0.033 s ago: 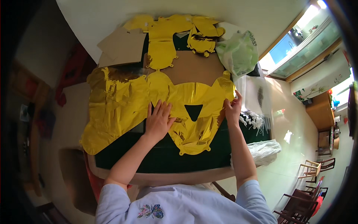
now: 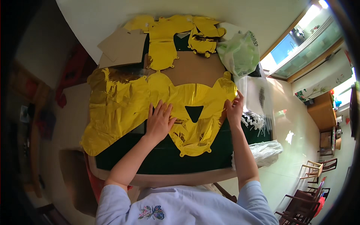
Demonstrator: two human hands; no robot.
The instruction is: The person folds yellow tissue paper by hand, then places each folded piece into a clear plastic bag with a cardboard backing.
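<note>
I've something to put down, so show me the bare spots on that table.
Green tabletop shows bare along the near edge, below the gold foil, between the left forearm and right forearm; another patch lies left of the left forearm. Past the foil, the brown board is bare between foil pieces. Crowded: far side, foil; right side, bags.

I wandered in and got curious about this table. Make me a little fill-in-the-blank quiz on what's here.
1. Between the bare left hand and the bare right hand, the dark opening in the shiny golden-yellow foil sheet is shaped like a ____.
2. The dark table covering is ____ in colour.
3. Beside the bare right forearm lies a crumpled plastic bundle that is ____ in colour.
4. The pale short-sleeved shirt bears a colourful motif shaped like a ____.

Missing words: triangle; green; white; butterfly.
</note>
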